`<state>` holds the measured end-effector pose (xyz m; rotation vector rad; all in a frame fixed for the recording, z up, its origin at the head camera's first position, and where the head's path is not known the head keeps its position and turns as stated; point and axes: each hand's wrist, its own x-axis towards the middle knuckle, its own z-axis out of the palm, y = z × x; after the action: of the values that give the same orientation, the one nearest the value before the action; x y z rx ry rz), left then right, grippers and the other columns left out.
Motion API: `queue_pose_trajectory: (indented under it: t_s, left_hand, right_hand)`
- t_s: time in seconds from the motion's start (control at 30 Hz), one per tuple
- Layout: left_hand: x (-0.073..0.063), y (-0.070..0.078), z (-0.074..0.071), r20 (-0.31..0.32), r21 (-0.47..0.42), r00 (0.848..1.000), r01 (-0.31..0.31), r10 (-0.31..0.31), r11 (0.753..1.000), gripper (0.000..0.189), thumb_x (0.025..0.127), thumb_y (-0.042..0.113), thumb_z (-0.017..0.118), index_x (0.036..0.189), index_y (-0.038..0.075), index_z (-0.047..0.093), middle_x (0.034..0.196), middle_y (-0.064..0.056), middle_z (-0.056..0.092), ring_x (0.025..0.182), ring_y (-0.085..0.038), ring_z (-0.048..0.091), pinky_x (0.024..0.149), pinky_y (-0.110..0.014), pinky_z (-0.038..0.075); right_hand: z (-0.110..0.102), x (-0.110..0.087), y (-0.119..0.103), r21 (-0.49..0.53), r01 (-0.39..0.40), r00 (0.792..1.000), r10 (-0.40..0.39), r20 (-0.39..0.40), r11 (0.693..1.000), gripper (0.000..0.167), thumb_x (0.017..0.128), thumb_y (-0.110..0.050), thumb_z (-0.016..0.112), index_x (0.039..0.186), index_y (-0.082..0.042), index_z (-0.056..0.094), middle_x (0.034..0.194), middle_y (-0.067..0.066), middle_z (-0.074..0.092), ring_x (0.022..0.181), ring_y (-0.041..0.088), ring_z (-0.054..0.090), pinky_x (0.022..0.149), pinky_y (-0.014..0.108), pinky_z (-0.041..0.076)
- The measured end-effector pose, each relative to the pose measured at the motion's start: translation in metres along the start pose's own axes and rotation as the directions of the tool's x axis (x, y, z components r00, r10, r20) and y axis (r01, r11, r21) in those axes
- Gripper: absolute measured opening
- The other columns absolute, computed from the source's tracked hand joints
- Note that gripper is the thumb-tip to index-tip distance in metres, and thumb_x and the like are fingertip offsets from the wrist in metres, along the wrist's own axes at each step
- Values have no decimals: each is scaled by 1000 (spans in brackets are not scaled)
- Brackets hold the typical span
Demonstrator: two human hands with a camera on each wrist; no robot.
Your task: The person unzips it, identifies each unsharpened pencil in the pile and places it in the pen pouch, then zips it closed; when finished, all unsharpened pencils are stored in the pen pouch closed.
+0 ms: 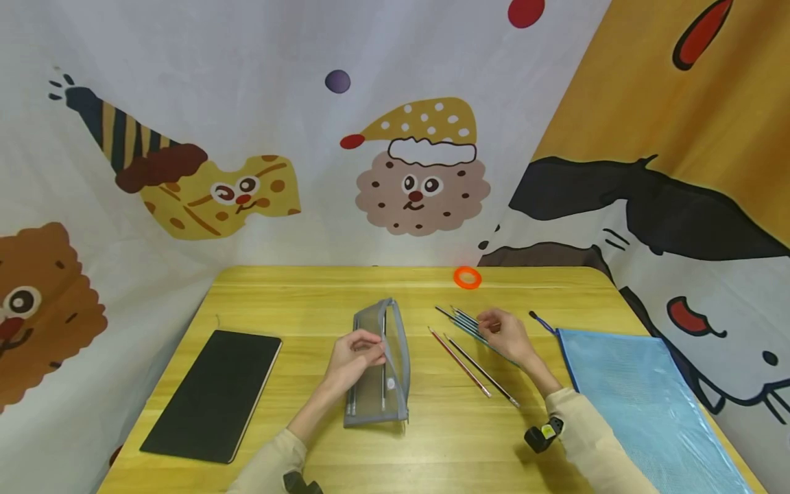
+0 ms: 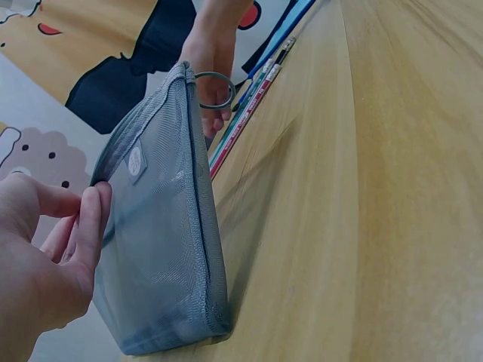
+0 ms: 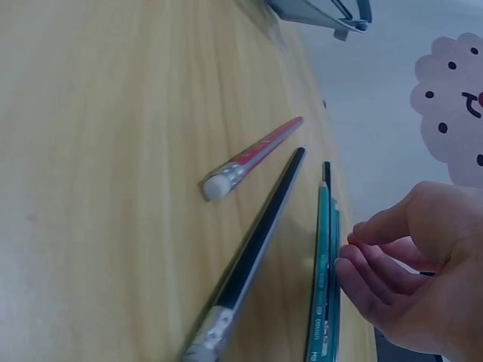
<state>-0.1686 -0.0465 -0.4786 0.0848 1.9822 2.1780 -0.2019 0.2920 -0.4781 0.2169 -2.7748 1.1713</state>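
A grey mesh pencil case (image 1: 370, 394) stands unzipped on the table, with slim pencil-like sticks showing inside. My left hand (image 1: 354, 358) pinches its upper edge between thumb and fingers, as the left wrist view shows. To the right, my right hand (image 1: 507, 336) hovers low at a bundle of teal pencils (image 3: 323, 279), its fingers loosely bent. Its fingertips (image 3: 346, 264) are right at the side of the bundle, and nothing shows between them. Nearer the case lie a red pencil (image 3: 260, 154) and a black pencil (image 3: 260, 237), each with a white eraser end.
On the left of the table lies a black notebook (image 1: 212, 398). A blue mesh zip pouch (image 1: 642, 398) covers the right side, partly under the right forearm. An orange ring (image 1: 467, 278) sits at the back edge, before a cartoon-printed curtain (image 1: 296, 41).
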Motion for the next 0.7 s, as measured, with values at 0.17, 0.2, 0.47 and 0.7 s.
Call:
queue_pose_trajectory:
  t_s: [0.17, 0.2, 0.47, 0.7]
  left_hand:
    - [0, 0, 1, -3, -2, 1000, 2, -2, 1000, 23, 90, -2, 70, 108, -13, 62, 99, -19, 71, 76, -11, 71, 78, -22, 66]
    - [0, 0, 1, -4, -1, 1000, 1, -1, 1000, 23, 90, -3, 70, 108, -13, 62, 99, -19, 71, 76, -11, 71, 78, -22, 66]
    - [0, -1, 1, -9, 3, 1000, -2, 2, 1000, 23, 90, -3, 70, 108, -13, 63, 98, -20, 71, 74, -11, 70, 76, -21, 66]
    - [-1, -1, 0, -13, 4, 1000, -5, 5, 1000, 22, 90, -2, 70, 108, -13, 63, 98, -20, 71, 74, -11, 70, 76, -22, 66]
  right_hand:
    - [4, 0, 4, -40, -20, 999, 21, 27, 999, 17, 92, 2, 67, 108, 5, 68, 93, 18, 72, 82, 29, 71, 60, 21, 57]
    - [4, -1, 4, -52, -24, 999, 25, 31, 998, 16, 92, 2, 66, 108, 5, 68, 93, 18, 72, 82, 27, 71, 60, 21, 57]
    - [9, 0, 0, -164, 21, 1000, -17, 26, 986, 14, 88, 7, 65, 101, 3, 69, 89, 15, 73, 77, 23, 69, 63, 28, 59]
    - [13, 2, -1, -242, 70, 997, -65, 28, 968, 14, 85, 9, 65, 96, 2, 70, 86, 14, 74, 76, 25, 71, 66, 35, 63]
